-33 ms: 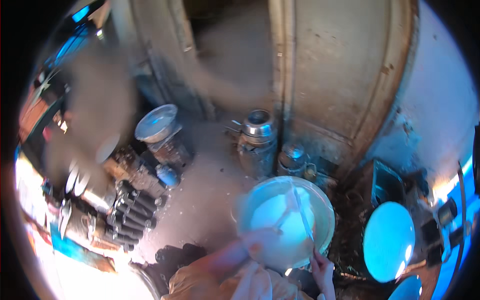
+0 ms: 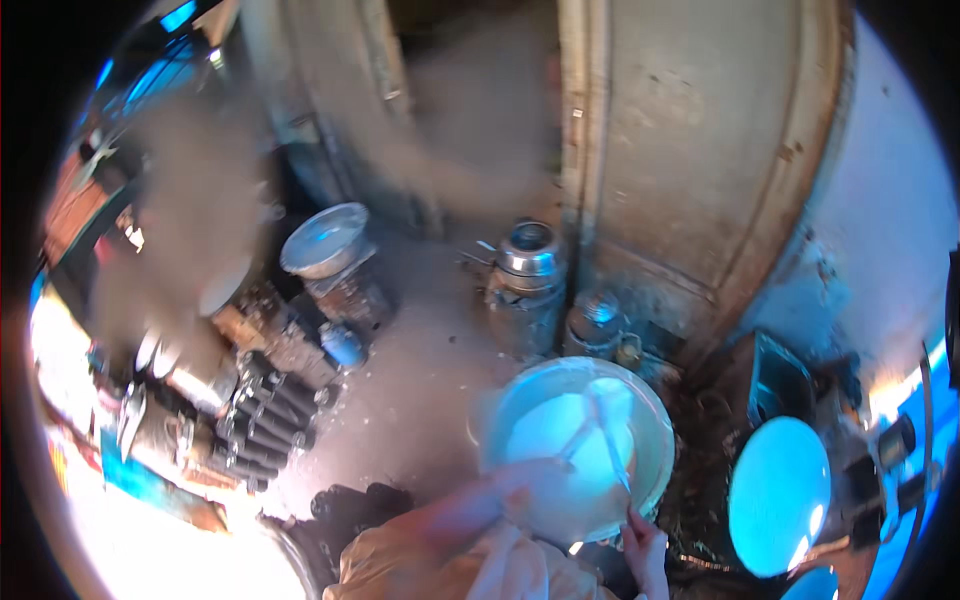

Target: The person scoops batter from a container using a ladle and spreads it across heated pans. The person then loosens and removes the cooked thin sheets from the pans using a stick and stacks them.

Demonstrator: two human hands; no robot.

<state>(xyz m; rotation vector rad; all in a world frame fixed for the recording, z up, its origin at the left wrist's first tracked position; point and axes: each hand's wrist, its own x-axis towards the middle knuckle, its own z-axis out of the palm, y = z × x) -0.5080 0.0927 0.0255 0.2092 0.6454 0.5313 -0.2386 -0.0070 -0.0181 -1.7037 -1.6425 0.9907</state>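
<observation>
A wide, pale round tub (image 2: 655, 400) stands in front of me, with a whitish, brightly lit content (image 2: 530, 430) inside. My right hand (image 2: 645, 548) is at its near right rim, fingers closed on the lower end of a long, thin, pale strip (image 2: 612, 450). This strip slants up over the tub; its kind I cannot make out. My left hand (image 2: 535, 480) reaches over the tub's near left part, smeared by haze. A second pale strip (image 2: 578, 440) runs from near that hand towards the first one; whether the left fingers hold it is unclear.
A metal pot on a dark cylindrical stand (image 2: 527, 255) and a smaller metal vessel (image 2: 597, 310) stand beyond the tub. A covered basin (image 2: 325, 240) sits farther left, above a small blue jug (image 2: 342, 345). Dark tubes (image 2: 270, 415) lie left; an oval light-blue lid (image 2: 780, 495) is right.
The whole view has shifted slightly, so surroundings sit a little to the right. Both hands stay at the tub; the strips' upper part looks slightly different in shape.
</observation>
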